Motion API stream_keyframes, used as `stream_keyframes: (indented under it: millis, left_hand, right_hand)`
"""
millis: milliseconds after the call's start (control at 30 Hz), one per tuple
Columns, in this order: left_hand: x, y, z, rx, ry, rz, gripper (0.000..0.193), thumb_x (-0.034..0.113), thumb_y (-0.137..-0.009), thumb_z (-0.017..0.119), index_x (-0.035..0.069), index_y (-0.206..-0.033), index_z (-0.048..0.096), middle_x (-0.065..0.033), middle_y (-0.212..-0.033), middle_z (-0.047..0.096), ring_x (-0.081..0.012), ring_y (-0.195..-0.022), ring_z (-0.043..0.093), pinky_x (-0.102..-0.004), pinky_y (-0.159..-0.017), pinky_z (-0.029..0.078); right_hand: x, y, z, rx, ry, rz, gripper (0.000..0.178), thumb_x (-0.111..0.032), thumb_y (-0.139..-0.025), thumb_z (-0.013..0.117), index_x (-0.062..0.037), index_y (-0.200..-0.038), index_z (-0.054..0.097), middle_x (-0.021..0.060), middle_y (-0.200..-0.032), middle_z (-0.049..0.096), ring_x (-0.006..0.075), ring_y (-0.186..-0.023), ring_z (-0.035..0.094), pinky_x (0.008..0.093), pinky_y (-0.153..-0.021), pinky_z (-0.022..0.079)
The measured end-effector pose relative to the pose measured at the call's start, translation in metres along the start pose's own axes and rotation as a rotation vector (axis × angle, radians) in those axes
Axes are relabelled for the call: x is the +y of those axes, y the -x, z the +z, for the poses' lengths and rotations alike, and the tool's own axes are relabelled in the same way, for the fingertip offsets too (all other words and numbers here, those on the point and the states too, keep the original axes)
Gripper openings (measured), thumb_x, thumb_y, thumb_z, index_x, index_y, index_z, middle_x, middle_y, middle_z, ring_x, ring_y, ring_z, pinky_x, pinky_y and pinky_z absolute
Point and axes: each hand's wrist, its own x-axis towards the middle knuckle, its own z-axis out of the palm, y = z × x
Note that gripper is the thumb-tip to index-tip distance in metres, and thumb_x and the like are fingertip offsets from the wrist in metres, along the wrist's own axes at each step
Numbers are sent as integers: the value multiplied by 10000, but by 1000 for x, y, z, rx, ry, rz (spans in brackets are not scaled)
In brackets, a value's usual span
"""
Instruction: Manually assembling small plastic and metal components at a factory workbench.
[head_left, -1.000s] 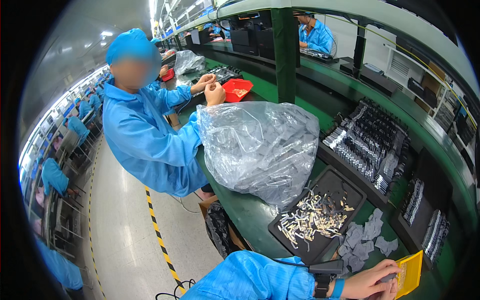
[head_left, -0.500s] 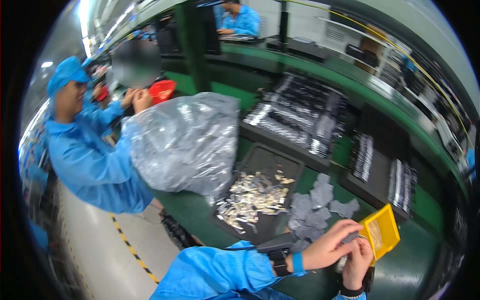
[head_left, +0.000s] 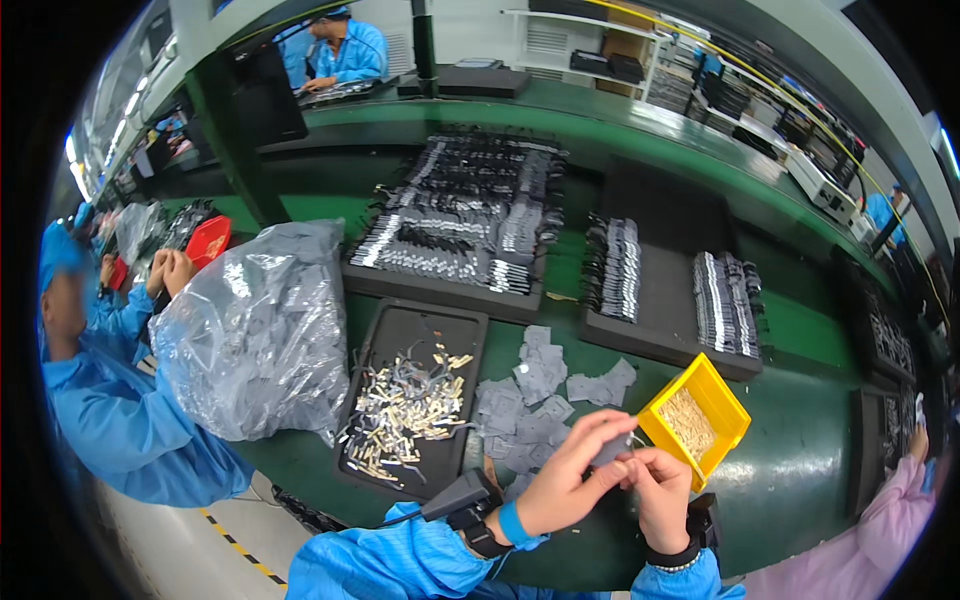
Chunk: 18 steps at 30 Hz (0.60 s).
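Between the fingers of my left hand [head_left: 565,485] is a small flat grey piece [head_left: 610,450]. My right hand [head_left: 662,498] meets it there, thumb and fingertips pinched together at the piece's edge; whatever they grip is too small or hidden to name. Just beyond the hands a tilted yellow bin [head_left: 738,418] holds many small tan bits [head_left: 688,424]. Loose flat grey pieces [head_left: 542,368] lie in a heap on the green table, left of and beyond my left hand. A black tray [head_left: 372,340] farther left carries a tangle of small gold-coloured and dark parts [head_left: 405,410].
A large clear plastic bag [head_left: 265,330] of grey pieces stands at left, beside a co-worker in blue [head_left: 130,400]. Two black boxes [head_left: 440,285] [head_left: 670,345] with rows of dark and silver parts sit farther back. A pink sleeve [head_left: 850,540] shows at lower right.
My view has swung to the right, so the bag, trays and bin appear farther left. Both hands stay together by the yellow bin, the grey piece still in the left one.
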Motion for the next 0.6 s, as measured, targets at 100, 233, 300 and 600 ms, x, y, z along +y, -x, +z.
stream_keyframes:
  millis: [100, 233, 300, 600]
  left_hand:
    - [5, -5, -9, 108, 205, -102, 383, 76, -863, 455, 4, -1236, 404, -104, -1198, 453, -126, -819, 503, -267, -743, 425]
    - [5, -9, -25, -38, 588, -368, 576, 484, -919, 287, 2, -1203, 425, -166, -1035, 549, -132, -712, 500, -260, -661, 422]
    - [6, -11, -25, -166, 600, -461, 645, 550, -897, 246, 3, -1162, 462, -155, -964, 574, -130, -692, 497, -260, -647, 421]
    - [-7, -2, -14, -243, 374, -270, 548, 460, -925, 311, -21, -1075, 526, -74, -861, 581, -95, -666, 450, -234, -656, 384]
  right_hand:
    - [-13, -1, 1, 27, 127, -4, 98, -24, -815, 593, 20, -902, 603, 6, -770, 588, 50, -660, 514, 176, -606, 412]
    - [-12, -8, -11, 111, 67, -247, 123, 18, -812, 563, 13, -930, 595, 19, -824, 547, 70, -733, 502, 193, -649, 394]
    - [-15, -10, -13, 110, 154, -338, 128, 26, -803, 565, 15, -927, 597, 37, -836, 542, 92, -752, 504, 206, -660, 397]
    - [-18, -5, -9, -51, 322, -471, 126, 3, -777, 607, 3, -903, 624, 77, -885, 539, 127, -731, 549, 224, -616, 441]
